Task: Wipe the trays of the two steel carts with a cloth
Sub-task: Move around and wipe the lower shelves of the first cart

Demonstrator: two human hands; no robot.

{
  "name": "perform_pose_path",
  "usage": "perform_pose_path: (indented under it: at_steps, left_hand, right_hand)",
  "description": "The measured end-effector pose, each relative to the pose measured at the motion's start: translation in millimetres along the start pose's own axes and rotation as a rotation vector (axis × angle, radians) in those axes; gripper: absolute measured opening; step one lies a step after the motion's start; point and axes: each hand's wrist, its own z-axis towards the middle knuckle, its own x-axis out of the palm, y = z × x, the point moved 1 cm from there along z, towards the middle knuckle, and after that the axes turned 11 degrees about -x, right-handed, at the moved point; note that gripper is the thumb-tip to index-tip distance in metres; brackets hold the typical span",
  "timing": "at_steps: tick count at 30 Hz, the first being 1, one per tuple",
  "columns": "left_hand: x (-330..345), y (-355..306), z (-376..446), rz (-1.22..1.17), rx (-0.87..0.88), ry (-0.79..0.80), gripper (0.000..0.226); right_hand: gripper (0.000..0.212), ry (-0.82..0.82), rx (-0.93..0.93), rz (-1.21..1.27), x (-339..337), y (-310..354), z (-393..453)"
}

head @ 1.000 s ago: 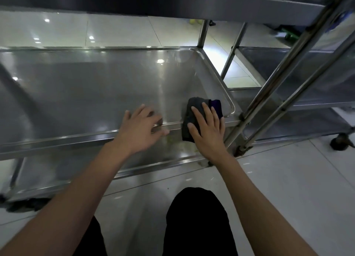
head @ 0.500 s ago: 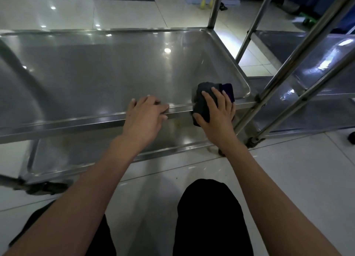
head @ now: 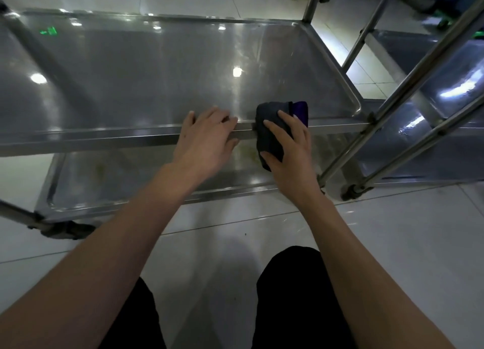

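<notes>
Right hand (head: 290, 149) grips dark cloth (head: 272, 128) draped over the tray (head: 157, 68) front rim. Left hand (head: 207, 136) rests open on that rim beside it. Lower tray (head: 131, 181) beneath.

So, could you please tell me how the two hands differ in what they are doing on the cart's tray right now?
The left hand rests bare on the front rim of the tray, holding nothing; the right hand presses a dark cloth draped over that same rim. The left hand sits nearer the middle of the rim, the right nearer the corner post. Both lie palm down on the rim.
</notes>
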Motion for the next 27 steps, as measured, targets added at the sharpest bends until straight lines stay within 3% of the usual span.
perform_pose_path:
  at_steps: [9,13,16,20,27]
  left_hand:
    - [-19.4,76.5,-77.8,-0.105,0.131,-0.293,0.027]
    - [-15.1,113.1,-107.5,-0.100,0.102,-0.192,0.027]
    - [-1.9,141.2,-128.0,-0.086,-0.027,-0.039,0.031]
    - [23.8,178.3,-152.7,-0.099,-0.195,0.101,0.029]
    - [67.6,239.5,-180.9,-0.062,-0.380,0.207,0.037]
  right_hand:
    - [0.064,0.137,-0.107,0.167,49.3,52.9,-55.8]
    - [0.057,0.273,-0.038,0.262,88.3,61.7,-66.9]
    - [0.055,0.346,0.021,0.259,120.0,61.9,-66.6]
    - [0.056,0.389,0.064,0.240,163.8,58.3,-61.5]
    - [0.057,0.405,0.068,0.228,238.0,51.9,-34.8]
